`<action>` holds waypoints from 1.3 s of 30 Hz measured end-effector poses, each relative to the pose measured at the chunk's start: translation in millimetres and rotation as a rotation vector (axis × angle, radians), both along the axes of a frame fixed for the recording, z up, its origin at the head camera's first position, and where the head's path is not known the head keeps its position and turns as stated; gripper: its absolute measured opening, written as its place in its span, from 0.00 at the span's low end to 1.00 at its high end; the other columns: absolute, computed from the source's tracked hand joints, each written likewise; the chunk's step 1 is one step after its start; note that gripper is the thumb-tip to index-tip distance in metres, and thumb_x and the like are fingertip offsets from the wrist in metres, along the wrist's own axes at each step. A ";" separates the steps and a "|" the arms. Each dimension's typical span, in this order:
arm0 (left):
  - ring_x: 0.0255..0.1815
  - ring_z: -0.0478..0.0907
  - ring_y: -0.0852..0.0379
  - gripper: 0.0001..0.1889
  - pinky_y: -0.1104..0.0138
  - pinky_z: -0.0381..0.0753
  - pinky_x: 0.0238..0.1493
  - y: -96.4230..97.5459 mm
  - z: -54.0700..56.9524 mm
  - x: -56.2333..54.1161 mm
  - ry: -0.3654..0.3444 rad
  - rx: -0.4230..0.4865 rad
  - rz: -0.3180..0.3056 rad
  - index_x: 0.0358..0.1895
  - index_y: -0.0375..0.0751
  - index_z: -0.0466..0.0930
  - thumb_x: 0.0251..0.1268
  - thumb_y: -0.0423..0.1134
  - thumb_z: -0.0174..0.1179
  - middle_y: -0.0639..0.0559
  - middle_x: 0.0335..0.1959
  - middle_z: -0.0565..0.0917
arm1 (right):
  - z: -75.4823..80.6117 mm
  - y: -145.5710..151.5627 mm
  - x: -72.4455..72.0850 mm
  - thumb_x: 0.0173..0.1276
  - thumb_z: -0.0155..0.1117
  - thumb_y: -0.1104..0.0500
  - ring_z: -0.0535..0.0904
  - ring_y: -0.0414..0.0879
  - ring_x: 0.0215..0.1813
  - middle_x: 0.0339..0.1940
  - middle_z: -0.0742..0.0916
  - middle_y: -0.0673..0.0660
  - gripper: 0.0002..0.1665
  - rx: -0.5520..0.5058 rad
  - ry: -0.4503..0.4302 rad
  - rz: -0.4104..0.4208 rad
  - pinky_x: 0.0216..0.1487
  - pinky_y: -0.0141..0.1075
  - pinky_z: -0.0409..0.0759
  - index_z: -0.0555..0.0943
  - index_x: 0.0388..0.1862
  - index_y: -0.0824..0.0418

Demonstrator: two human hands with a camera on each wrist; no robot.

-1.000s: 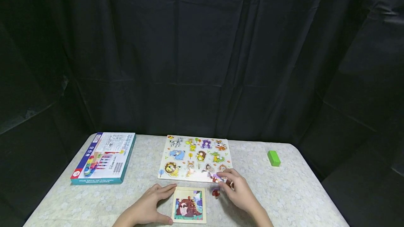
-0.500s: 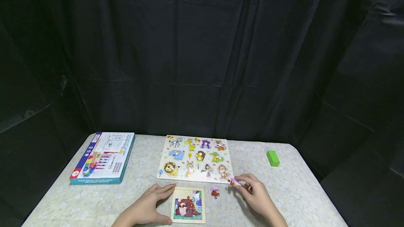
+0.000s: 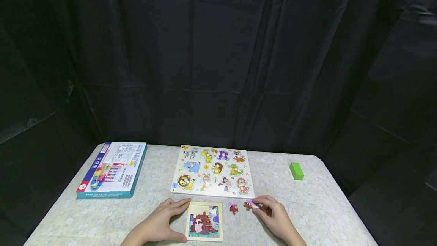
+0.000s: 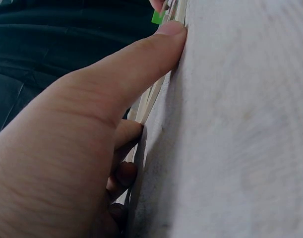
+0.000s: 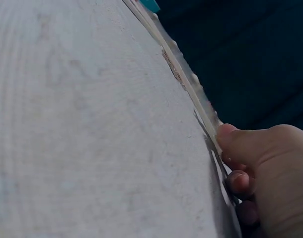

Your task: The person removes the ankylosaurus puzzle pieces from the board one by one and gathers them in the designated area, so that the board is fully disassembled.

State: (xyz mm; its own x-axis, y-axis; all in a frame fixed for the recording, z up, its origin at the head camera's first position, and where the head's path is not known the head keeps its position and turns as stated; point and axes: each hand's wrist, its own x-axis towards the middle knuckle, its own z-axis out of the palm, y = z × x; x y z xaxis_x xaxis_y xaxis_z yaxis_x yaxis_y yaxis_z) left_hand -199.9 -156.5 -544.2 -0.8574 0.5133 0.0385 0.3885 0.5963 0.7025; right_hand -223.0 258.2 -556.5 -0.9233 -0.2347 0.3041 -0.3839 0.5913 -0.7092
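A small wooden jigsaw tray [image 3: 221,223] lies near the table's front, with a brown animal picture assembled in it and bare wood showing at its upper left. My left hand [image 3: 160,221] rests at its left side, index fingertip at the far corner and thumb at the near one; the left wrist view shows this thumb extended along the edge. To the right lies a loose purple-and-brown jigsaw piece [image 3: 233,208]. My right hand [image 3: 274,215] pinches another jigsaw piece [image 3: 250,204] between thumb and index finger, low over the table. Something brown shows under its fingers, partly hidden.
Behind the tray lies a larger animal peg puzzle board [image 3: 211,179]. A flat boxed set [image 3: 114,170] sits at the far left. A green block [image 3: 296,171] stands at the far right. Dark curtain [image 3: 218,67] hangs behind the table [image 3: 327,208].
My right hand moves right from the peg board's near corner, then slightly toward me, carrying the jigsaw piece low beside the loose one. The left hand stays at the tray.
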 end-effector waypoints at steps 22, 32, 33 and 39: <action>0.44 0.62 0.68 0.55 0.69 0.69 0.50 -1.2 -2.9 -0.2 -0.018 0.030 -0.021 0.78 0.43 0.73 0.44 0.64 0.83 0.52 0.82 0.69 | -8.4 -2.3 1.9 0.62 0.79 0.67 0.71 0.29 0.31 0.45 0.88 0.47 0.14 0.063 0.148 0.031 0.31 0.29 0.74 0.91 0.46 0.58; 0.46 0.63 0.68 0.56 0.68 0.70 0.52 0.2 -1.4 0.1 -0.027 0.010 -0.012 0.78 0.43 0.73 0.44 0.64 0.83 0.53 0.82 0.69 | -4.2 -3.2 2.2 0.64 0.79 0.66 0.71 0.29 0.30 0.46 0.88 0.47 0.13 0.075 0.117 0.029 0.30 0.29 0.74 0.91 0.48 0.58; 0.46 0.63 0.68 0.55 0.69 0.69 0.52 0.5 -1.3 0.2 -0.036 0.010 -0.009 0.78 0.44 0.73 0.44 0.64 0.83 0.53 0.82 0.69 | -4.1 -3.3 2.3 0.64 0.79 0.66 0.70 0.29 0.30 0.47 0.88 0.48 0.13 0.077 0.113 0.029 0.30 0.29 0.74 0.91 0.48 0.58; 0.45 0.63 0.67 0.56 0.69 0.68 0.49 1.2 -0.8 0.1 -0.068 0.008 -0.005 0.78 0.44 0.73 0.42 0.62 0.83 0.55 0.82 0.69 | -3.8 -2.9 3.8 0.64 0.79 0.67 0.70 0.29 0.30 0.47 0.88 0.49 0.13 0.078 0.124 0.037 0.30 0.29 0.74 0.91 0.47 0.59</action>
